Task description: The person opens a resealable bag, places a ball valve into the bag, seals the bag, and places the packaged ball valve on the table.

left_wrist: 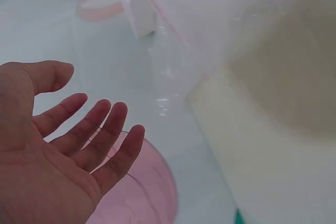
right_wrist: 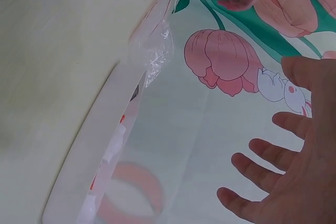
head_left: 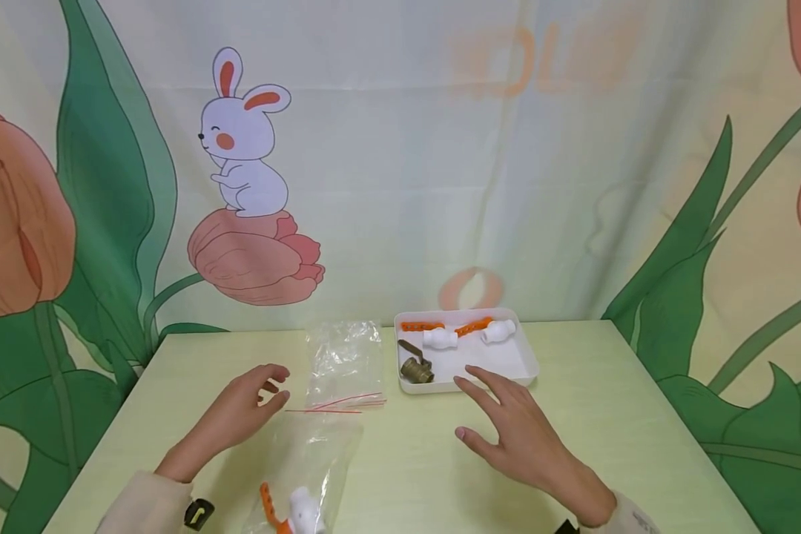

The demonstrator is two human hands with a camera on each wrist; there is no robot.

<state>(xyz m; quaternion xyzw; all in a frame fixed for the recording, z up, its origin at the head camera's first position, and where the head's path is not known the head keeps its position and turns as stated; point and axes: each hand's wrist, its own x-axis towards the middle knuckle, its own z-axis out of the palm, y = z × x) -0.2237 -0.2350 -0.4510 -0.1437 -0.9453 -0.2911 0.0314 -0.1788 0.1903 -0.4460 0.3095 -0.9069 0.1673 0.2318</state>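
Observation:
Above the table my left hand (head_left: 236, 408) hovers with loosely bent fingers, beside two clear zip bags. In the left wrist view the same hand (left_wrist: 58, 150) has its palm bare. One bag (head_left: 343, 356) lies flat; the nearer bag (head_left: 320, 449) contains a white plastic valve (head_left: 305, 510) with an orange handle (head_left: 268, 504). My right hand (head_left: 521, 430) is spread over the front of a white tray (head_left: 483, 363), holding nothing. Inside the tray are a brass valve (head_left: 417, 369) with a lever and two white plastic valves (head_left: 440, 339) with orange handles (head_left: 474, 326).
A pale green table (head_left: 400, 460) spans the work area. Right behind its far edge hangs a printed curtain (head_left: 374, 185) with a rabbit and tulips. The tray stands near that far edge, just right of the flat bag.

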